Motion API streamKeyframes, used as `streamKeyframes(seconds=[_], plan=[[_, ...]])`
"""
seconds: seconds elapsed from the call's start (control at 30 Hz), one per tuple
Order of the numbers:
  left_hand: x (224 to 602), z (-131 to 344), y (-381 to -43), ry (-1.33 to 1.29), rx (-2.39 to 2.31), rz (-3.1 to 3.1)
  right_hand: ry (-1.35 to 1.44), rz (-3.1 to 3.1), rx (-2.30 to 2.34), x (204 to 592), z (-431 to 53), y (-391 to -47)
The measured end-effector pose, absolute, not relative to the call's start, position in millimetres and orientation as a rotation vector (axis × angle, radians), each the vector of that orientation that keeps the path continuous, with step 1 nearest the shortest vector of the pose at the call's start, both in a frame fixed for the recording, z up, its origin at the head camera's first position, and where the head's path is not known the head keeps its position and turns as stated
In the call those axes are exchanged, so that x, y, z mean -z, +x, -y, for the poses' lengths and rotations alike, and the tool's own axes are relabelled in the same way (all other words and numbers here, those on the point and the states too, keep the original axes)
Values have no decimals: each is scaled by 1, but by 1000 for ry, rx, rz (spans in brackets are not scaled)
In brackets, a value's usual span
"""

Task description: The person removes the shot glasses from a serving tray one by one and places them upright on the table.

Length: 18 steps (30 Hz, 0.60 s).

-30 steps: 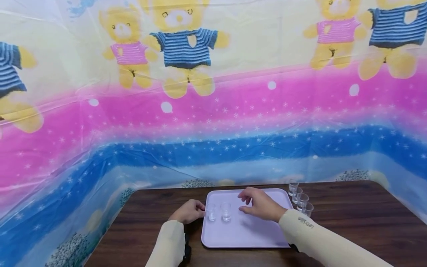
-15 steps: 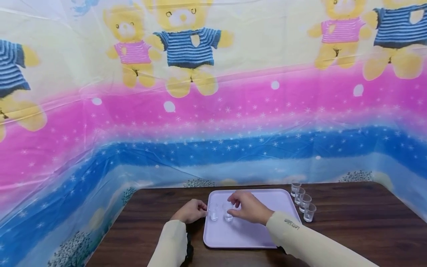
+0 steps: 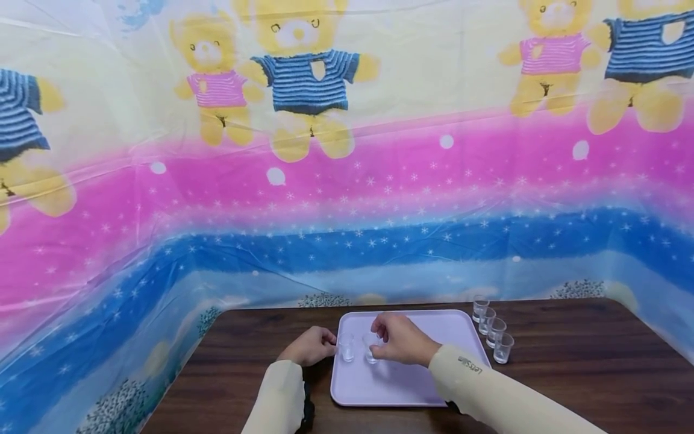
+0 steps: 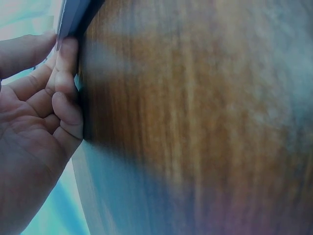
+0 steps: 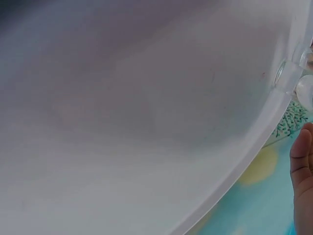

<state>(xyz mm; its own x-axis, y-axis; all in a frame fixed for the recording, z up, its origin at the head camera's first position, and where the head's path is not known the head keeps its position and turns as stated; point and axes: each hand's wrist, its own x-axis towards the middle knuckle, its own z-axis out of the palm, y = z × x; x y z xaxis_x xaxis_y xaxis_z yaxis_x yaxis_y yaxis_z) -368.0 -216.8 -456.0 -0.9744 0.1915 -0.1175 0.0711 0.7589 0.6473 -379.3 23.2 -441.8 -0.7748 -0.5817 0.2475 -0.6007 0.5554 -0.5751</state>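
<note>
My left hand [image 3: 310, 346] is at the left side of a pale purple tray [image 3: 401, 383]. In the left wrist view its thumb and forefinger pinch the tray's rim [image 4: 72, 18]. Two small clear shot glasses stand side by side on the tray's left part. The left glass [image 3: 347, 349] is near the left hand's fingertips. My right hand [image 3: 405, 341] reaches over the tray and grips the other glass [image 3: 370, 348] between thumb and fingers. In the right wrist view that glass [image 5: 287, 76] shows at the right edge, partly cut off beside a fingertip.
Several more clear shot glasses [image 3: 496, 333] stand in a slanted row on the dark wooden table [image 3: 564, 361], just right of the tray. Behind the table hangs a cloth [image 3: 347, 253] printed with bears and snowflakes.
My right hand has moved left across the tray to the right-hand glass, and its fingers have closed on it. The left hand keeps its place at the tray's edge.
</note>
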Motion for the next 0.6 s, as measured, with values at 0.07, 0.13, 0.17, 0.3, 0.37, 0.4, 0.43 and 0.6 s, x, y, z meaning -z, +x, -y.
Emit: streamKeyframes(seconds=[0.07,0.13,0.17,0.3,0.37,0.4,0.43,0.6], plan=[[456,217,-368,206,-1011,-2780,1045,2752,-1037,442,-25,-380],[456,217,-368,205,-1007,-2782,1050,2754,-1035,443,-29,-380],[455,216,-368,208,-1003,-2784,1053,2752,-1037,443,-32,-381],[455,216,-368,217,-1002,-2781,1075,2743,-1035,444,-45,-381],[455,217,-368,218,-1006,-2778,1068,2742,-1036,444,-54,-380],[455,217,-367,210,-1010,-2775,1062,2744,-1031,444,-59,-380],[454,217,-367,206,-1011,-2774,1052,2744,-1029,443,-65,-379],[453,216,-364,211,-1012,-2773,980,2748,-1005,440,-98,-377]])
